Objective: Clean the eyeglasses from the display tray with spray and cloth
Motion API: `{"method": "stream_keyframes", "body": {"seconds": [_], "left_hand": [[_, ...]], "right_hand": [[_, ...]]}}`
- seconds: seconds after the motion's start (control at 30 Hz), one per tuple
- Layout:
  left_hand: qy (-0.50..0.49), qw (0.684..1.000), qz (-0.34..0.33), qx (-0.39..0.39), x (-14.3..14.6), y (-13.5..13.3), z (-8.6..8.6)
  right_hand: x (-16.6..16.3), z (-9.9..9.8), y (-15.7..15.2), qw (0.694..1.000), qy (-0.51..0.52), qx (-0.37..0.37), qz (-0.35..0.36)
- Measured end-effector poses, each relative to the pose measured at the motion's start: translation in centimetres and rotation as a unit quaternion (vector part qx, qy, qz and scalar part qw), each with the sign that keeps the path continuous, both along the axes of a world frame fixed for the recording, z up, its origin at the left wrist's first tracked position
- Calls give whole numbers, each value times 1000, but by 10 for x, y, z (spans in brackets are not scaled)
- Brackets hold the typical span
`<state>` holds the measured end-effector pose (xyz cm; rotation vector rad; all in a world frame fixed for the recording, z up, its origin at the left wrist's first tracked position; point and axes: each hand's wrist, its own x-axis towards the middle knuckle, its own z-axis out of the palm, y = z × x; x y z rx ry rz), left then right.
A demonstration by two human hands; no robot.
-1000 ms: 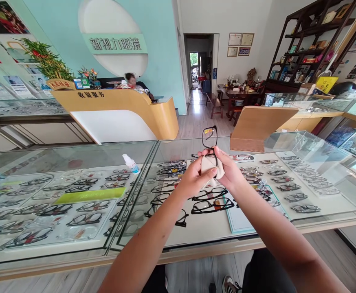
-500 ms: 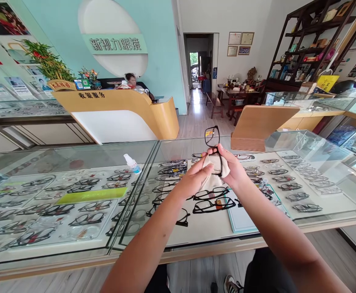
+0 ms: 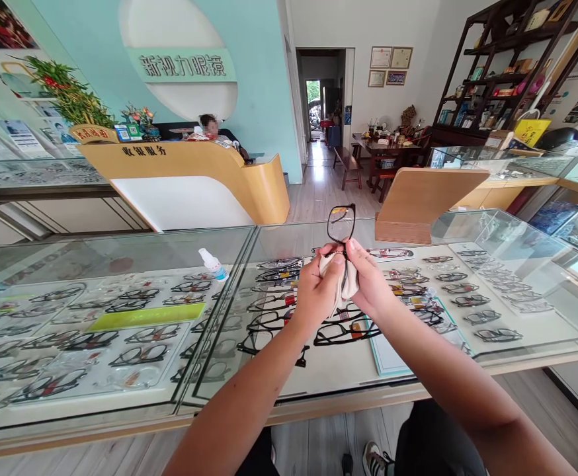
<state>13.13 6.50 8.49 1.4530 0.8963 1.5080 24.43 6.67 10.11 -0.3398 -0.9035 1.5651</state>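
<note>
You held black glasses (image 3: 341,223) above the glass counter (image 3: 95,423), your left hand (image 3: 316,292) and right hand (image 3: 370,285) both pinching a cloth (image 3: 350,285) around the lower lens. A spray bottle (image 3: 212,263) stood to the left, and a wooden stand (image 3: 418,198) stood behind. The wall sign (image 3: 182,65) read 新视力眼镜, the desk (image 3: 194,168) 收银服务.

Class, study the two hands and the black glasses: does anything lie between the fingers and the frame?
Yes. A pale cloth wraps the lower lens of the glasses, so the left hand and right hand pinch it through the cloth. Only the upper lens stands bare above them.
</note>
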Motion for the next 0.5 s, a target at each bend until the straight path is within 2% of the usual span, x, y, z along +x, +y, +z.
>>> {"method": "stream_keyframes", "body": {"seconds": [0.13, 0.3, 0.37, 0.43, 0.5], "left_hand": [[-5, 1000, -24, -11, -2, 1, 0], [37, 986, -161, 11, -11, 2, 5], [54, 980, -191, 14, -13, 2, 7], [60, 982, -181, 15, -12, 2, 7], [47, 989, -140, 14, -8, 0, 7]], "right_hand": [[7, 1, 4, 1000, -8, -6, -1], [23, 7, 13, 1000, -7, 0, 6], [24, 7, 14, 1000, -1, -3, 9], [20, 6, 13, 1000, 6, -5, 6], [13, 4, 9, 1000, 7, -6, 0]]}}
